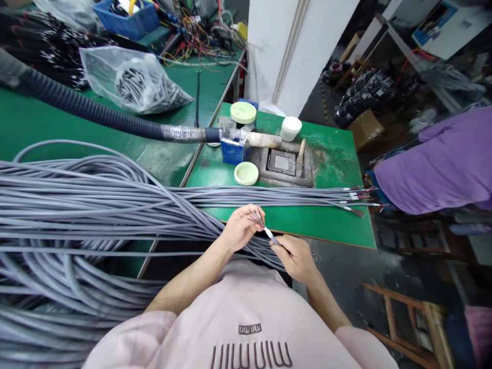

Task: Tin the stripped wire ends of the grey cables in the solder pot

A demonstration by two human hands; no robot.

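My right hand [294,256] is closed around a grey cable [273,239] near its stripped end. A white band [268,232] sits where the jacket stops, and thin coloured wires [257,220] fan out beyond it. The fingers of my left hand [242,225] are pinched at those wires. Just past my hands, a bundle of grey cables [277,195] lies across the green table [334,223], with bared wire ends [359,195] at the right edge. More grey cables [77,200] are heaped and coiled on my left.
A square metal pot [284,163] with a stick in it is set in the table, beneath a hose [134,118]. Nearby stand a blue box [233,152], a shallow pale dish [246,174] and a white jar [291,128]. A person in a purple sleeve [438,159] is at right.
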